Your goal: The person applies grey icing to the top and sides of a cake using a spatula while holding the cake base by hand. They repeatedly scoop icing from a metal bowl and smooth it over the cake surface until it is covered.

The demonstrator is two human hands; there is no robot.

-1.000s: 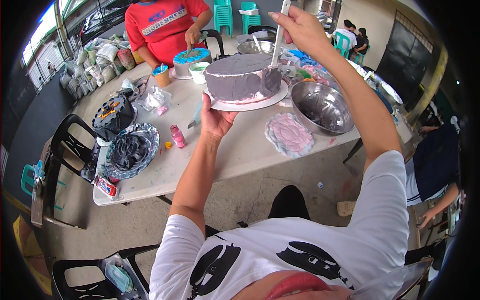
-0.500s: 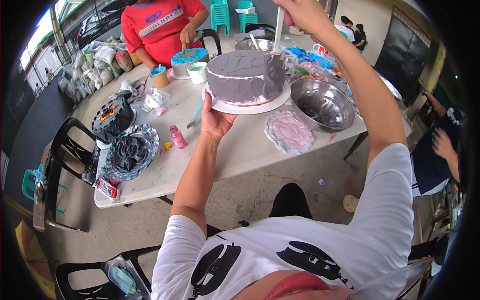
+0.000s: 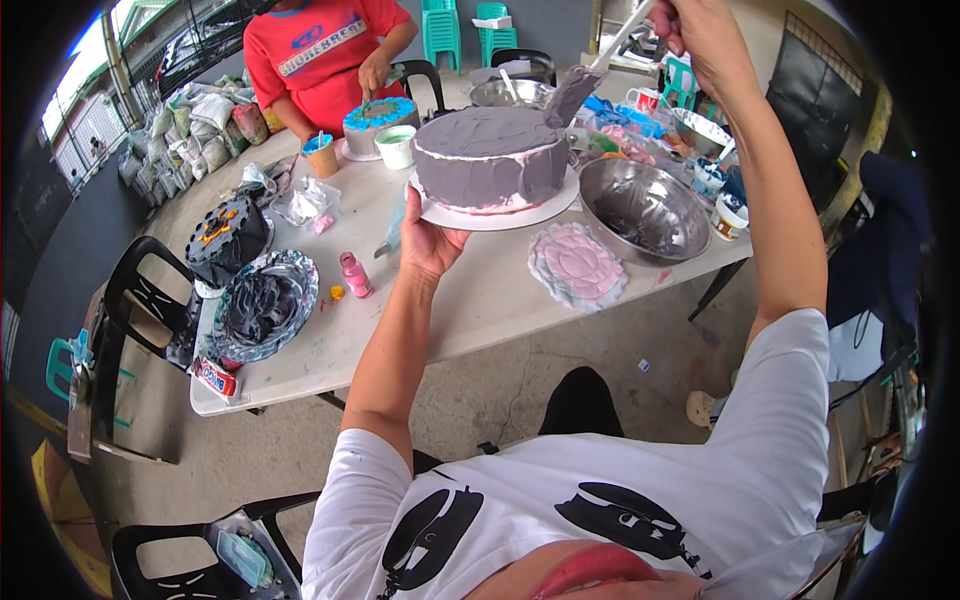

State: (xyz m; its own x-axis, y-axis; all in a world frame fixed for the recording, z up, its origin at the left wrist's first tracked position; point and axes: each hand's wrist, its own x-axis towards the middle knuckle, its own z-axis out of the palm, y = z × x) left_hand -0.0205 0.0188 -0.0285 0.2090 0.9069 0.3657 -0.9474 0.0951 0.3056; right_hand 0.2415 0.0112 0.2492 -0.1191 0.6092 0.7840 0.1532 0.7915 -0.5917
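Observation:
A round cake point(image 3: 490, 165) coated in grey-purple icing sits on a white cake board point(image 3: 520, 220). My left hand point(image 3: 432, 245) holds this board from beneath at its near left, with the thumb up at the rim. In my right hand point(image 3: 700, 40), raised at the upper right, is the white handle of a spatula point(image 3: 575, 97). The spatula's blade is thick with the same icing and tilts down to the cake's top right edge; whether it touches is unclear. Pale streaks show along the cake's upper rim, pink ones at its base.
Right of the cake stands a steel bowl point(image 3: 645, 215) smeared with dark icing. A pink-and-white quilted mat point(image 3: 578, 265), pink bottle point(image 3: 355, 275), black-iced cake point(image 3: 225, 240) and plate of black icing point(image 3: 265, 305) share the table. Across it, a person in red point(image 3: 330, 60) works on a blue-topped cake point(image 3: 380, 125).
My right hand has moved right, taking the spatula from upright against the cake's right side to a slant at its top edge. The left hand and board have barely shifted.

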